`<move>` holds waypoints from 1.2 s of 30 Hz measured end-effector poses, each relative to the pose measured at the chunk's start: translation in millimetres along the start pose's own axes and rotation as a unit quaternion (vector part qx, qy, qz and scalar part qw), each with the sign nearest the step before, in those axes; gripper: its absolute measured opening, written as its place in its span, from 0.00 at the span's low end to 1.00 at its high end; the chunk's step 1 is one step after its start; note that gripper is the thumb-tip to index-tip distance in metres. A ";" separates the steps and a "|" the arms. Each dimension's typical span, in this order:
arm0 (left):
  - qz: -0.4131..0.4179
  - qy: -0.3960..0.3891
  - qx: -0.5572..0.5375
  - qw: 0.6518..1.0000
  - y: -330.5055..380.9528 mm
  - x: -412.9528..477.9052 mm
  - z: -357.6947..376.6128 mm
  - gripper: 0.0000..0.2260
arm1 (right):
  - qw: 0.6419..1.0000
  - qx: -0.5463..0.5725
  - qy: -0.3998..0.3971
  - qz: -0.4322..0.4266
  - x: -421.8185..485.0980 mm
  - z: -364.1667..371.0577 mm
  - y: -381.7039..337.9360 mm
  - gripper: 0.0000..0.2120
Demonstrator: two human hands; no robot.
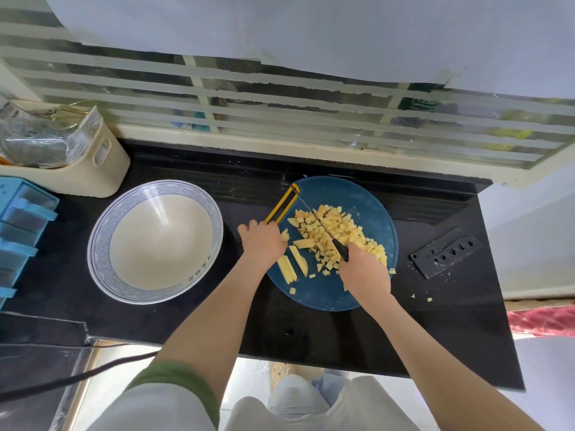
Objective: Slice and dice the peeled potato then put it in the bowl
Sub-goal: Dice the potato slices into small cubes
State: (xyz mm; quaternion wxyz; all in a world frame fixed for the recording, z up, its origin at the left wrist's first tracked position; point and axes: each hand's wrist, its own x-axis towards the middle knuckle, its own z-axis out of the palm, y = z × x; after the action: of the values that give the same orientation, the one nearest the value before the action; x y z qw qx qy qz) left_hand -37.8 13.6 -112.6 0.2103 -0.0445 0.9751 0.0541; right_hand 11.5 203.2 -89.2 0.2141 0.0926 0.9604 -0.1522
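Right, the diced potato [329, 234] is piling up across the middle of the blue cutting board [357, 194], and a few long strips [294, 262] are lying uncut toward the board's left side. The right hand [365, 272] is wrapping the black handle of the knife [325, 230], the blade angling over the pile. The left hand [264, 241] is sitting at the board's left edge with its fingers curled under, though I cannot tell whether it is pinning a piece. Dicing looks nearly done, so lining those strips up side by side and keeping fingertips tucked behind the knuckles should be giving even cubes safely. A yellow peeler [281, 206] is lying on the board's upper-left rim, the bowl [99, 244] is waiting left of the board, and a knife sheath [446, 253] is lying to the board's right.
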 end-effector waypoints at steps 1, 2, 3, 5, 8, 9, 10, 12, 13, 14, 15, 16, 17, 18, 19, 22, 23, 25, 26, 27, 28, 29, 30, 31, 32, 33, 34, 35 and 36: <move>0.013 0.022 0.002 1.000 2.2 0.0 -0.5 0.18 | 1.000 0.001 0.003 0.003 0.5 -0.6 0.2 0.10; 0.033 0.044 -0.002 0.998 5.6 -0.4 -1.0 0.19 | 1.000 0.004 0.006 0.006 0.8 -1.5 0.4 0.10; 0.061 0.057 -0.009 0.996 9.4 -1.5 -1.3 0.19 | 1.000 0.005 0.006 0.009 1.1 -2.0 -0.1 0.10; 0.125 0.056 -0.001 0.991 19.7 -4.2 -0.8 0.20 | 1.000 0.008 0.006 0.013 0.5 -3.6 -0.8 0.10; 0.164 0.054 0.061 0.983 33.2 -5.5 2.8 0.20 | 1.000 0.012 0.014 0.010 -0.9 -3.8 -1.7 0.10; 0.167 0.063 0.080 0.981 37.0 -4.6 4.1 0.18 | 1.000 0.011 0.014 0.012 -0.9 -4.0 -0.9 0.09; 0.168 0.072 0.098 0.978 40.1 -3.8 5.2 0.15 | 1.000 0.008 0.013 0.014 -1.0 -4.6 -0.1 0.09; 0.172 0.085 0.128 0.973 43.1 -3.1 5.8 0.11 | 1.000 0.003 0.012 0.017 -1.1 -6.1 1.5 0.10; 0.174 0.088 0.135 0.971 43.4 -3.0 5.5 0.10 | 1.000 0.003 0.013 0.017 -1.0 -6.8 2.6 0.10; 0.174 0.090 0.134 0.971 42.9 -3.3 5.2 0.09 | 1.000 0.004 0.015 0.018 -0.6 -7.1 3.3 0.10; 0.172 0.093 0.125 0.973 41.3 -3.7 4.9 0.09 | 1.000 0.004 0.017 0.018 -0.6 -7.5 3.2 0.09; 0.168 0.096 0.110 0.975 39.7 -4.2 4.1 0.10 | 1.000 0.004 0.019 0.018 -0.5 -7.5 2.6 0.09; 0.160 0.100 0.087 0.978 37.9 -5.2 3.1 0.10 | 1.000 0.005 0.020 0.018 -0.4 -7.2 2.0 0.09; 0.148 0.108 0.055 0.982 35.7 -5.8 1.1 0.10 | 1.000 0.009 0.021 0.018 -0.5 -6.7 0.7 0.09; 0.133 0.114 0.017 0.984 34.0 -5.5 -0.9 0.10 | 1.000 0.014 0.020 0.019 -0.5 -6.3 0.1 0.09; 0.076 0.086 -0.094 0.989 20.2 -0.8 -12.3 0.11 | 0.999 0.026 0.010 0.016 -0.9 -4.2 -3.3 0.09; 0.062 0.055 -0.105 0.991 12.7 1.9 -15.2 0.12 | 1.000 0.027 0.006 0.013 -1.0 -2.7 -4.2 0.09; 0.051 -0.008 -0.081 0.995 -3.1 6.7 -18.4 0.12 | 1.000 0.026 -0.002 0.008 -1.5 -0.3 -6.5 0.10; 0.047 -0.030 -0.068 0.996 -9.5 8.1 -18.0 0.13 | 1.000 0.024 -0.005 0.005 -2.1 0.7 -7.9 0.10; 0.043 -0.043 -0.064 0.996 -14.3 9.1 -16.5 0.13 | 1.000 0.021 -0.007 0.003 -2.2 1.9 -9.2 0.11; 0.041 -0.050 -0.069 0.996 -16.9 9.7 -15.4 0.13 | 1.000 0.019 -0.008 0.000 -2.3 2.9 -10.0 0.11; 0.043 -0.054 -0.075 0.995 -18.2 10.8 -13.6 0.13 | 1.000 0.017 -0.009 -0.003 -2.4 3.5 -10.7 0.11; 0.050 -0.054 -0.078 0.994 -18.9 12.0 -12.5 0.13 | 1.000 0.014 -0.010 -0.005 -2.6 3.8 -11.7 0.11; 0.061 -0.052 -0.077 0.994 -19.5 12.9 -10.7 0.14 | 1.000 0.011 -0.011 -0.007 -2.9 4.0 -12.6 0.11; 0.073 -0.047 -0.072 0.994 -19.3 13.3 -9.5 0.14 | 1.000 0.009 -0.012 -0.007 -3.1 4.1 -13.0 0.11; 0.083 -0.039 -0.066 0.994 -19.0 13.3 -8.4 0.15 | 1.000 0.007 -0.013 -0.007 -3.2 4.3 -13.3 0.11; 0.086 -0.028 -0.060 0.994 -18.7 13.2 -7.6 0.15 | 1.000 0.006 -0.013 -0.006 -3.2 4.7 -13.5 0.11; 0.083 -0.014 -0.057 0.995 -17.8 13.0 -6.6 0.15 | 1.000 0.006 -0.014 -0.005 -3.3 4.8 -14.1 0.11; 0.077 0.001 -0.061 0.995 -16.5 12.1 -6.1 0.16 | 1.000 0.005 -0.014 -0.005 -3.5 4.7 -14.7 0.11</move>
State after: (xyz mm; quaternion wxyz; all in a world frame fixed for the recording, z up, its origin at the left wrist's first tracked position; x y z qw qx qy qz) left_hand -49.5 -4.2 -113.5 0.2016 0.0177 0.9707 0.1298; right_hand 12.9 187.5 -88.0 0.2262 0.0870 0.9570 -0.1592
